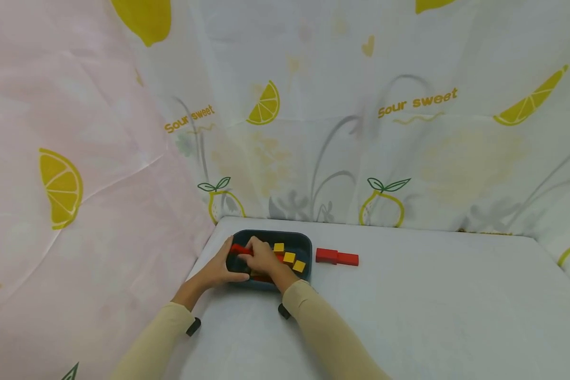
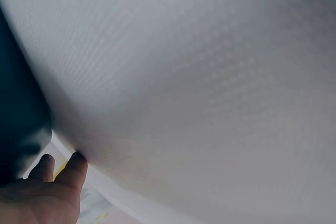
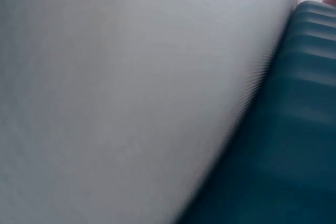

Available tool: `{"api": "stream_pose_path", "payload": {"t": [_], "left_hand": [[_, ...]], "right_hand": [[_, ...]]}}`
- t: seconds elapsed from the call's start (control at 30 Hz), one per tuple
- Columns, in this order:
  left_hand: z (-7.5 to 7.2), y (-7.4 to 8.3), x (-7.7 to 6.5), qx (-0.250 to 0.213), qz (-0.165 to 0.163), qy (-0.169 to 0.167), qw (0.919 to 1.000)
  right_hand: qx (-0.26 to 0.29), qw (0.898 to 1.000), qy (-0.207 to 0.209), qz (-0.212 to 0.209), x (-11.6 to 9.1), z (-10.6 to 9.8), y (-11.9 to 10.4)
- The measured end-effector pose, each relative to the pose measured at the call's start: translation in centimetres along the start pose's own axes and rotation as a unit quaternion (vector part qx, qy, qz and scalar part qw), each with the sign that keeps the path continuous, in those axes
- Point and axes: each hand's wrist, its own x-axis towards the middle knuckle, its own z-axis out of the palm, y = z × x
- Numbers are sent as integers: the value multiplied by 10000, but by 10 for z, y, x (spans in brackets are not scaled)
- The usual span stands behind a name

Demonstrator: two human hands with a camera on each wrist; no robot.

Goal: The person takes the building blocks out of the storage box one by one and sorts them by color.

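Note:
A dark blue tray (image 1: 301,237) on the table holds red blocks and several yellow cubes (image 1: 289,258). My left hand (image 1: 215,270) holds the tray's left end, thumb along the front rim and fingers along the left side. In the left wrist view, fingers (image 2: 71,174) show beside the tray's corner. My right hand (image 1: 264,258) reaches down into the tray and pinches a red block (image 1: 237,249) near its left end. That hand covers part of the tray's contents. The right wrist view shows mostly the tray's ribbed outer wall (image 3: 278,129).
Two red blocks (image 1: 326,256) lie end to end on the white table (image 1: 432,301), just right of the tray. Behind the table hangs a lemon-print cloth (image 1: 323,158), and a pinkish cloth (image 1: 100,237) stands close on the left.

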Motion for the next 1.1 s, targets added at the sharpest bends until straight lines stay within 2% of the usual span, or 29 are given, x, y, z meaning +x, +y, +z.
{"api": "stream_pose_path", "payload": {"t": [0.23,0.4,0.47,0.93,1.1], "left_hand": [[0,0,1,-1,-12,8,10000],[0,0,-1,43,-158,-53,9999],[0,-1,0,29,-126,-56,9999],[0,0,1,-237,113,10,9997],[1,0,1,-132,-93,-23,9999]], "right_hand": [[819,9959,324,-222,2,-2,-2],[1767,9828,544,-24,5,2,-2],[1911,9799,565,66,7,2,-2],[1976,9801,181,-73,9,0,-1],[1426,9896,162,-79,8,-2,-2]]}}
